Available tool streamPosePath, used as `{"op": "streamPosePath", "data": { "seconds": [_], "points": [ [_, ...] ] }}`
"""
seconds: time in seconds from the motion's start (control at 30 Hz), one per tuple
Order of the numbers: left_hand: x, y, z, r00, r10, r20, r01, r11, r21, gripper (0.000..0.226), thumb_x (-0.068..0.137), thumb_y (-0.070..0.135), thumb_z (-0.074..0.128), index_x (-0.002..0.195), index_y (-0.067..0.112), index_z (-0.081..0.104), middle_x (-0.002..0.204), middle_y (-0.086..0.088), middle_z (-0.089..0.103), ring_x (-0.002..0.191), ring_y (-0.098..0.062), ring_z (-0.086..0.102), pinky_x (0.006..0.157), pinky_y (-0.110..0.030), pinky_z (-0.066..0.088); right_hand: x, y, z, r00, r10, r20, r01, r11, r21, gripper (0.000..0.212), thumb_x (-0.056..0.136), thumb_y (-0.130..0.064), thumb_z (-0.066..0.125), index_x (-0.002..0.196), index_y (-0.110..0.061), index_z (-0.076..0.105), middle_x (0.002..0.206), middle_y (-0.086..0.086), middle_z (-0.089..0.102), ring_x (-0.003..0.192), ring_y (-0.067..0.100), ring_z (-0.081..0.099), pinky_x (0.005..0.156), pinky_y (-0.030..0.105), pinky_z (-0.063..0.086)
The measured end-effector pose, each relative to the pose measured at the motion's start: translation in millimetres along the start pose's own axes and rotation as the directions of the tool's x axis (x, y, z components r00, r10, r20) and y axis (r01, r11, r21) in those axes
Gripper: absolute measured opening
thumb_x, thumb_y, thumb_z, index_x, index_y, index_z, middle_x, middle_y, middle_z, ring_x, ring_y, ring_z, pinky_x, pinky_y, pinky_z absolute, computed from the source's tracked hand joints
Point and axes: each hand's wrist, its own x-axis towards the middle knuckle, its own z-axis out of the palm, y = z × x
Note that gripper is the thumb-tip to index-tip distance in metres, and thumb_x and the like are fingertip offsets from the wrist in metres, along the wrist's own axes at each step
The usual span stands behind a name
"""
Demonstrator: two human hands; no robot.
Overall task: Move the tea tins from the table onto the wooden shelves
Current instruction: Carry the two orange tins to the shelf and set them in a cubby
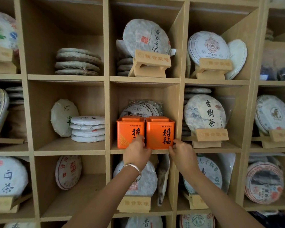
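Sharing one shelf [138, 151], two tins [160, 134]

Both orange tins [160, 134] read "GOOD LUCK" (above 得福); a wrapped cake [205, 112] reads 古樹茶.

At frame centre two orange tea tins [145, 132] look like painted metal with a smooth, faintly satin sheen; the wooden shelves [106, 99] around them show pale, matt, fine-grained boards; round tea cakes [204, 112] wear crinkled matt paper wrappers; display stands [152, 62] are light matt wood; a wrist bracelet [132, 167] gleams like polished metal
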Motion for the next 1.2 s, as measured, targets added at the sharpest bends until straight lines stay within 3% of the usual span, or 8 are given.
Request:
{"op": "streamPosePath", "data": {
  "seconds": [0.13,0.27,0.37,0.47,0.63,0.73,0.97,1.2],
  "points": [
    [9.5,-14.7,-31.8,0.982,0.074,-0.172,-0.075,0.997,0.001,0.041,0.081,0.024,0.064,0.117,0.016,0.048,0.112,-0.001,0.051,0.089,-0.019,0.057,0.069,-0.033,0.049,-8.9,-21.7,2.1,0.992,-0.113,-0.053,0.116,0.992,0.059,0.016,0.091,-0.023,0.061,0.103,-0.012,0.063,0.085,0.001,0.068,0.072,0.014,0.064,0.061,0.028,0.052],
    [20.1,-27.8,-56.7,0.955,0.155,-0.255,-0.151,0.988,0.033,0.049,0.078,0.006,0.061,0.126,0.005,0.048,0.122,-0.012,0.050,0.111,-0.026,0.051,0.095,-0.038,0.046,-8.0,-56.6,16.5,0.985,-0.172,0.011,0.168,0.975,0.148,0.016,0.091,-0.024,0.061,0.102,-0.012,0.062,0.084,0.001,0.067,0.073,0.014,0.064,0.062,0.028,0.052],
    [29.2,-27.9,-66.2,0.959,0.172,-0.227,-0.164,0.985,0.053,0.056,0.079,-0.002,0.054,0.134,0.003,0.043,0.133,-0.014,0.047,0.124,-0.028,0.045,0.106,-0.034,0.037,-8.1,-73.8,29.0,0.989,-0.143,0.038,0.130,0.964,0.230,0.015,0.090,-0.018,0.063,0.102,-0.009,0.063,0.077,0.000,0.067,0.068,0.011,0.063,0.053,0.013,0.039],
    [35.8,-25.2,-68.7,0.980,0.137,-0.142,-0.130,0.990,0.054,0.065,0.083,-0.003,0.047,0.145,0.004,0.031,0.143,-0.017,0.039,0.132,-0.029,0.038,0.110,-0.034,0.032,-9.2,-79.6,38.3,0.993,-0.089,0.072,0.070,0.970,0.234,0.010,0.092,-0.019,0.060,0.094,-0.009,0.060,0.077,0.003,0.068,0.071,0.017,0.066,0.055,0.021,0.043],
    [35.4,-23.1,-63.4,1.000,0.016,0.004,-0.017,0.998,0.061,0.070,0.080,0.001,0.049,0.146,0.014,0.025,0.126,-0.022,0.048,0.107,-0.036,0.055,0.090,-0.039,0.047,-8.5,-83.4,46.1,0.995,-0.050,0.081,0.034,0.981,0.192,0.013,0.094,-0.021,0.056,0.090,-0.010,0.060,0.079,0.003,0.067,0.070,0.017,0.065,0.058,0.028,0.051],
    [32.8,-27.4,-62.7,0.999,0.022,0.028,-0.022,1.000,0.004,0.072,0.079,0.002,0.050,0.144,0.019,0.024,0.120,-0.019,0.047,0.094,-0.033,0.057,0.079,-0.033,0.046,-7.2,-84.4,48.7,0.994,-0.036,0.105,0.011,0.973,0.229,0.012,0.093,-0.019,0.057,0.089,-0.007,0.059,0.080,0.007,0.067,0.070,0.019,0.065,0.062,0.033,0.054],
    [35.1,-34.5,-65.4,0.998,0.056,0.038,-0.057,0.998,0.021,0.074,0.080,0.003,0.051,0.147,0.020,0.024,0.121,-0.015,0.046,0.097,-0.030,0.058,0.083,-0.033,0.049,-7.9,-83.4,55.3,0.996,-0.015,0.088,-0.011,0.959,0.283,0.011,0.092,-0.019,0.059,0.096,-0.009,0.057,0.075,0.005,0.064,0.064,0.018,0.062,0.054,0.026,0.045],
    [33.4,-38.6,-63.5,0.996,0.083,0.026,-0.084,0.995,0.046,0.075,0.082,0.003,0.052,0.148,0.020,0.023,0.122,-0.017,0.046,0.094,-0.033,0.058,0.081,-0.037,0.050,-8.2,-79.7,58.7,0.997,-0.017,0.071,-0.006,0.952,0.305,0.007,0.092,-0.015,0.059,0.096,-0.010,0.057,0.078,0.004,0.067,0.070,0.017,0.066,0.064,0.035,0.056]
  ]
}}
